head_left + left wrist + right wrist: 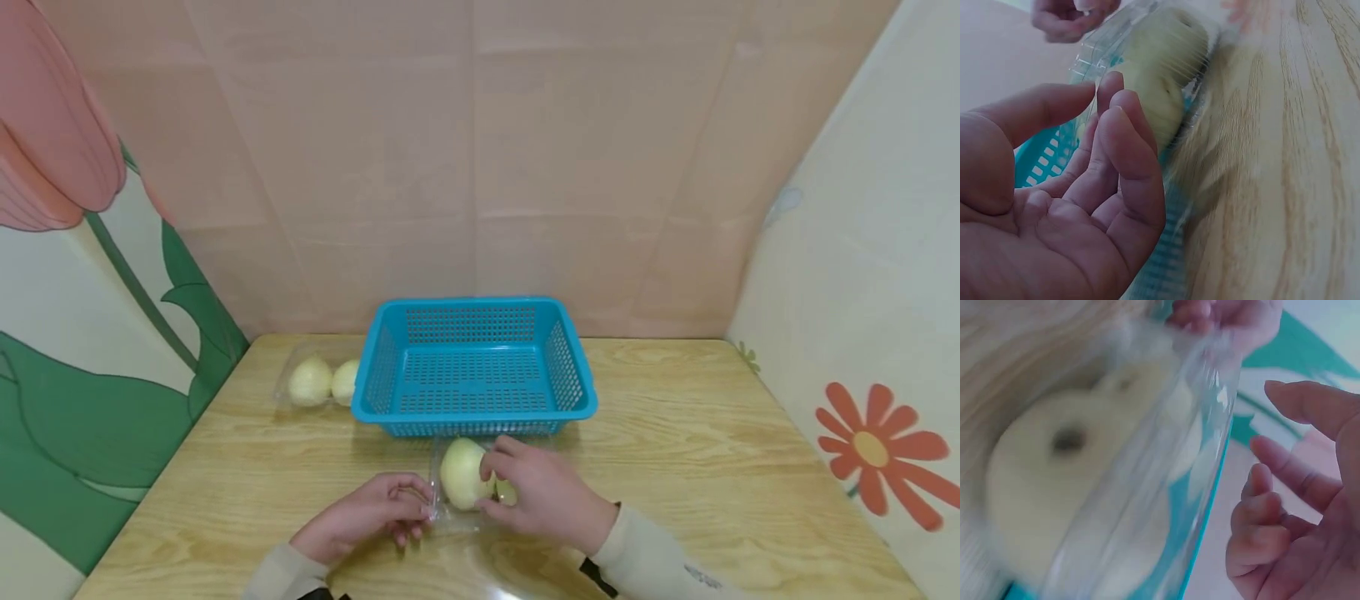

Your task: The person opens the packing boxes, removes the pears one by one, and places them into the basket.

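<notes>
A clear plastic box (457, 523) holding two pale yellow-green pears (462, 475) lies in front of the blue basket. My left hand (378, 510) is at the box's left edge, its thumb and fingertips pinching the thin plastic. Over the box's right part, my right hand (543, 496) hides most of the second pear. The right wrist view has the right hand's thumb and bent fingers (1257, 550) apart, nothing between them, beside the blurred plastic. Both pears (1169, 47) show through the ribbed plastic in the left wrist view.
The blue perforated basket (472, 418) stands at the back middle of the wooden table (675, 467). Another clear box (281, 387) with pears (310, 383) sits behind its left side, partly hidden. Flower-printed cloths (862, 250) hang at both sides, and a plain cloth (472, 167) hangs behind.
</notes>
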Tool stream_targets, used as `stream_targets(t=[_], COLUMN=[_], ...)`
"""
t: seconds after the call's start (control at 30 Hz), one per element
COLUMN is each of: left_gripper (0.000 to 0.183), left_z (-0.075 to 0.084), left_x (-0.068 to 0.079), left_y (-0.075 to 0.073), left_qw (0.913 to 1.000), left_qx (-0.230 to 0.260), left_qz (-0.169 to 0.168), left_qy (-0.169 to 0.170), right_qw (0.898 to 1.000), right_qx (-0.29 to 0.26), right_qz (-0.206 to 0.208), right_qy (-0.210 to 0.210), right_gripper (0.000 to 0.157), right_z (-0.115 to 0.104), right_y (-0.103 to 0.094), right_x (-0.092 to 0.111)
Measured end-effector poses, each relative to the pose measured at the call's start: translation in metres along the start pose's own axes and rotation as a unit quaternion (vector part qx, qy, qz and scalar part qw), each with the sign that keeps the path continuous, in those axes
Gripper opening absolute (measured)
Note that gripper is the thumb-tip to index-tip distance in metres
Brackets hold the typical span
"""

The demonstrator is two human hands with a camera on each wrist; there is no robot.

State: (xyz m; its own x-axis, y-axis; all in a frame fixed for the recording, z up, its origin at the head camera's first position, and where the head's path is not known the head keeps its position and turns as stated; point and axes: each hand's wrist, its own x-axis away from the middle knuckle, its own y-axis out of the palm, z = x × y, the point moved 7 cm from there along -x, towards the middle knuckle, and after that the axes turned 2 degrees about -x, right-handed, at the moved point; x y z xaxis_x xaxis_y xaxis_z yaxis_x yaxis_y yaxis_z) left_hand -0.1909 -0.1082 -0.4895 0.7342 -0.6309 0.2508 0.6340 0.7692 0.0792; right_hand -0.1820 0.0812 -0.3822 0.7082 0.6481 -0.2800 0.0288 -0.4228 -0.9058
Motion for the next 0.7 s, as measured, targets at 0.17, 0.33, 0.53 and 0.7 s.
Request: stream_targets(t=[0.17, 0.33, 0.53, 0.7], left_gripper=[0.026, 0.025, 0.025, 0.022], left_z=[0.0, 0.0, -0.001, -0.003], left_x=[0.0, 0.0, 0.001, 0.001], left_y=[0.002, 0.002, 0.003, 0.005], left_qw=[0.9995, 0.999, 0.9989, 0.9983], left_qx=[0.021, 0.021, 0.025, 0.035], left_qz=[-0.023, -0.035, -0.038, -0.045], left_qy=[0.006, 0.017, 0.01, 0.004], right_qw=[0.997, 0.992, 0.986, 0.985], right_qx=[0.025, 0.062, 0.091, 0.101], right_qz=[-0.044, -0.038, -0.025, -0.038], right_qy=[-0.059, -0.105, -0.134, -0.137], right_gripper=[0.022, 0.024, 0.018, 0.02], right_z=[-0.031, -0.047, -0.054, -0.054], right_y=[0.024, 0.038, 0.043, 0.043], right_x=[-0.013, -0.022, -0.027, -0.027])
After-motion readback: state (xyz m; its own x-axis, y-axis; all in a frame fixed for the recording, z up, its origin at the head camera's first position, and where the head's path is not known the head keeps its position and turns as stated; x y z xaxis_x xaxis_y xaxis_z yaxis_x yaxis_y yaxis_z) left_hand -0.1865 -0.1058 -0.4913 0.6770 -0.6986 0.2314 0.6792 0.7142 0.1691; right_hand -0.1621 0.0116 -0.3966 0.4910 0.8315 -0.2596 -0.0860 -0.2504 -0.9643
